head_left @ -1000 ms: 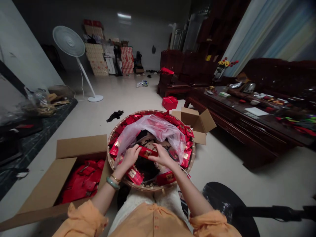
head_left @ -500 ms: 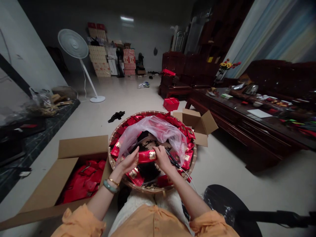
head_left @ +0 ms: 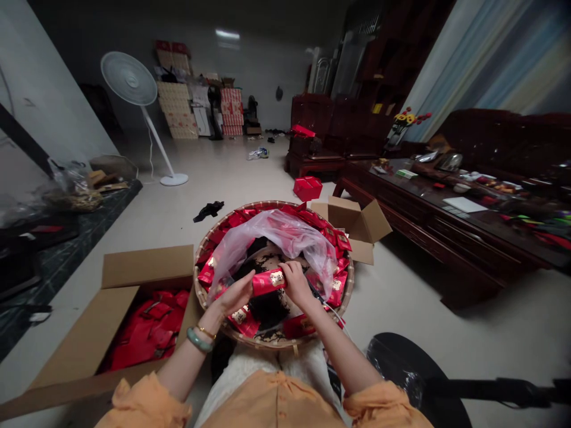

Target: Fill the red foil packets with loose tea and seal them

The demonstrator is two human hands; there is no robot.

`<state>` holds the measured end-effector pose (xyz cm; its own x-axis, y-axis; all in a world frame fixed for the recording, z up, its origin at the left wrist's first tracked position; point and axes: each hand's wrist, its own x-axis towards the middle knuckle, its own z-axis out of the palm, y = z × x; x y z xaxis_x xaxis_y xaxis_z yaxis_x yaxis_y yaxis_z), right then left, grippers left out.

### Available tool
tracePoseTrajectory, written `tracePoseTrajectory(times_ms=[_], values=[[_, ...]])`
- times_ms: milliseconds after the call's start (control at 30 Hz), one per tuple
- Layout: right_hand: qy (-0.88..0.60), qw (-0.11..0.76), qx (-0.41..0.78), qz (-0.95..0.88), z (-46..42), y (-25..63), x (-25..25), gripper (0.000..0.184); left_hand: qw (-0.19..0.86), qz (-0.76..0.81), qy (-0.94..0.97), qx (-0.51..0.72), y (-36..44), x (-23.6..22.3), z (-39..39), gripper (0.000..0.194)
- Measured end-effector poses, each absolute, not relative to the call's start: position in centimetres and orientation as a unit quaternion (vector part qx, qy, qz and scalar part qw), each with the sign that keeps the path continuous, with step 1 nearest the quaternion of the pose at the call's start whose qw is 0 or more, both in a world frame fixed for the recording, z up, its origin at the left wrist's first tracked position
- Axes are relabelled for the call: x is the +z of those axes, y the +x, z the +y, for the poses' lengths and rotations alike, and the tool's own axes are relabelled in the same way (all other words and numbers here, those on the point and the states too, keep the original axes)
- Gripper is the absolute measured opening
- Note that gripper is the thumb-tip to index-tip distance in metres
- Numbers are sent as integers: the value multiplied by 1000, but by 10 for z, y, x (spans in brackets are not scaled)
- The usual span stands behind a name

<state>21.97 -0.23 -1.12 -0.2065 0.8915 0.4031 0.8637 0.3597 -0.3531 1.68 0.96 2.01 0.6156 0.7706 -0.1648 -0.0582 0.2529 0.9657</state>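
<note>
Cardboard carton (head_left: 147, 266) of red packets (head_left: 145, 333) beside the tray's left rim. Left hand (head_left: 231, 295): fingers meet the left end of a red foil packet (head_left: 268, 282), grip unclear. Right hand (head_left: 297, 284) clamped round its right end. Hands apart, packet held up clear of the heap in the round bamboo tray (head_left: 267, 204).

My feed was dim overall, with a ceiling light (head_left: 227, 34) glaring at the far end and pale curtains (head_left: 486, 59) brighter at right. The wide lens bent the edges, corners darkened, and heavy shadow lay beneath the dark wooden table (head_left: 388, 202).
</note>
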Motion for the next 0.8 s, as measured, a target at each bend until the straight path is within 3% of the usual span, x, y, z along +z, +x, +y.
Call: tracePoseTrajectory(times_ms=[167,400,600,800], values=[[-566,270,20,-779,-8,215,-13,42,814,247,472,232,18,26,4,66],[-540,266,28,-798,-11,216,-17,48,823,268,467,179,15,21,2,70],[-519,277,39,-808,-15,209,-17,34,859,274,375,217,14,21,11,53],[-502,270,112,-814,-19,219,-4,59,849,319,336,256,1,14,15,35]])
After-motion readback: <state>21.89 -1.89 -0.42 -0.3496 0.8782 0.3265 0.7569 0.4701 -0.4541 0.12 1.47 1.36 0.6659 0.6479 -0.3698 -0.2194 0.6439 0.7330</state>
